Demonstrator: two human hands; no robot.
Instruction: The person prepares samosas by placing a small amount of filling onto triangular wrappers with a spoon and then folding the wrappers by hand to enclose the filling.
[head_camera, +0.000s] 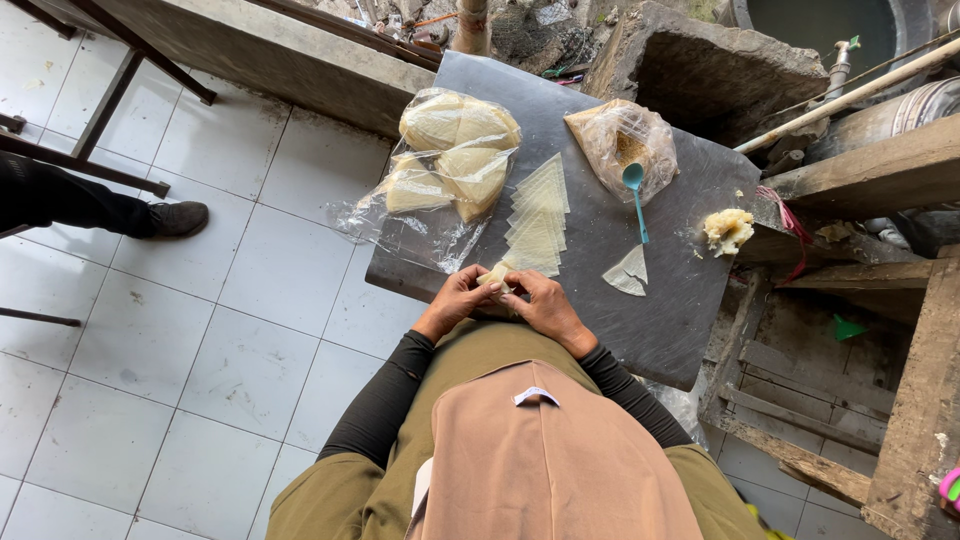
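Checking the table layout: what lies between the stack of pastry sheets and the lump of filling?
In the head view, a teal spoon and a torn sheet piece lie between the stack and filling.

clear pastry bag (440, 165), clear filling bag (625, 145)

I'm looking at a rough outdoor home kitchen: white tiled floor (200, 330), concrete trough (700, 70), worn metal counter (660, 320), pastry wrappers (537, 225).

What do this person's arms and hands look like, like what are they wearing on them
Both arms are covered by snug black long sleeves that end at the wrists. The left hand and right hand are bare: no gloves. No rings, watch or bracelets can be made out. The fingers are uncovered too.
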